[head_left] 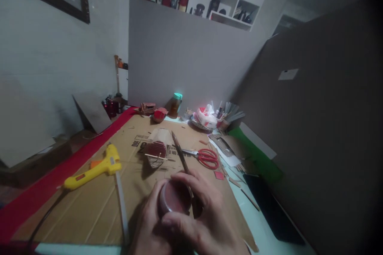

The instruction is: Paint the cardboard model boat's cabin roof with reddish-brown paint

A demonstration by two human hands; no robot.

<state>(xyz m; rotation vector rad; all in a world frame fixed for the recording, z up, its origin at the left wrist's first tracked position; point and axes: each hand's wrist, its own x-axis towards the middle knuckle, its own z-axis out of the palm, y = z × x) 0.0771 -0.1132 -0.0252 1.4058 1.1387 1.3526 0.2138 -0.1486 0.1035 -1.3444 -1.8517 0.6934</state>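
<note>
Holding: both hands meet low in the head view, closed together around one small round jar (174, 198)
Left hand (152, 223): fingers curled under and around the jar's near side, clamped on it
Right hand (206, 215): fingers wrapped over the jar's far and right side, thumb across the front; a thin brush (180, 155) is pinched in the same grip
Jar: squat and cylindrical, with a smooth, slightly glossy reddish-brown top; held just above the near part of the cardboard
Brush: slim dark handle, slanting up and away from the right hand toward the boat model, tip pointed
Cardboard sheet (98, 203): flat brown corrugated board with creases and black print, covering most of the table
Boat model (157, 152): small hull with a ribbed red deck and a pale stick laid across it, standing on the cardboard beyond the hands
Glue gun (95, 168): yellow plastic, lying on its side to the left, dark cable trailing toward the near edge
Scissors (205, 156): red looped handles, metal blades, lying flat just right of the boat model
Red cloth (44, 191): soft strip along the cardboard's left edge
Bottle (175, 104): brown with a pale green cap, at the far end by the grey board
</note>
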